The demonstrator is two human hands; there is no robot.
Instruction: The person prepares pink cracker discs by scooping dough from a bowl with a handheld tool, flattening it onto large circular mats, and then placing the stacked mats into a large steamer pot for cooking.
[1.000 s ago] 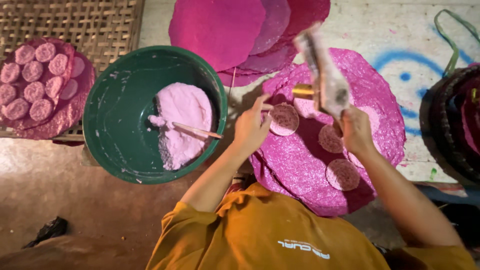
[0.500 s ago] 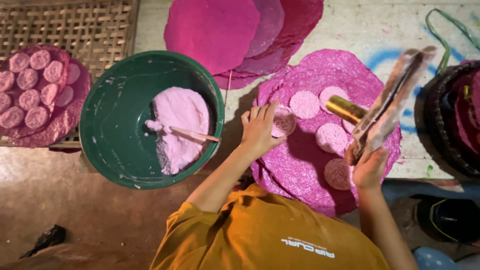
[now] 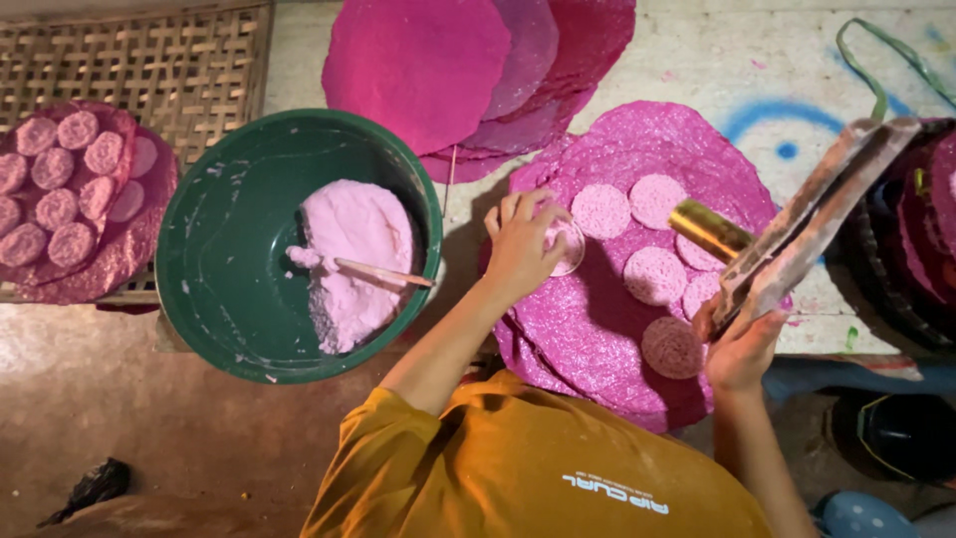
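My left hand (image 3: 523,244) rests fingers-down on a small pale pink disc (image 3: 566,247), gripping it at the left part of a stack of large round magenta sheets (image 3: 597,339). Several more small pink discs (image 3: 654,275) lie on the top sheet. At the stack's right edge, my right hand (image 3: 742,344) grips the lower end of a long flat brownish tool (image 3: 812,224). The tool is tilted up to the right, and a brass-coloured cylinder (image 3: 709,229) juts from it over the discs.
A green bowl (image 3: 229,249) on the left holds pale pink paste (image 3: 358,259) and a thin stick (image 3: 383,272). A woven mat (image 3: 149,60) carries a magenta sheet with several discs (image 3: 70,189). More large magenta sheets (image 3: 428,60) lie behind. A dark basket (image 3: 916,249) stands at the right.
My right hand has swung the flat tool from above the stack out to the right and tilted it. My left hand has stayed on the small disc.
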